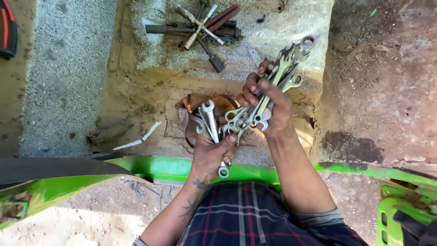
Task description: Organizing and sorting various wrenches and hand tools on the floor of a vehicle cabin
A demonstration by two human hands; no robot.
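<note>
The ground (pixel 68 82) is taking up most of the view. It is gray and gritty on the left and in the middle, and brown and dirty on the right. A bright green metal frame (pixel 173 168) is running across the bottom, just in front of the person's dark plaid clothing (pixel 246 214).

The right hand (pixel 268 107) is gripping a big bundle of silver wrenches (pixel 277 82). The fingers (pixel 252 91) are wrapping tight around the middle of the bundle. The long ends are sticking up and to the right, and the short ends are fanning out down and to the left.

The left hand (pixel 210 152) is sitting lower, just beside the right hand. Its fingers are closing around a smaller bunch of wrenches (pixel 210 120). These are standing almost straight up, and a ring end is poking out under the palm. The two bunches are touching, or nearly touching, in the middle.

Behind the hands, a brown pouch (pixel 221 105) is lying on the ground. It looks like leather, but most of it is hiding behind the wrenches, so this is hard to tell.

Farther up, well apart from the hands, a pile of tools is lying on the gritty ground. A silver cross wrench (pixel 199 25) is resting on top of dark bars (pixel 166 29) and reddish rods (pixel 223 17).

A thin white strip (pixel 136 139) is lying on the dirt to the left of the pouch.
</note>
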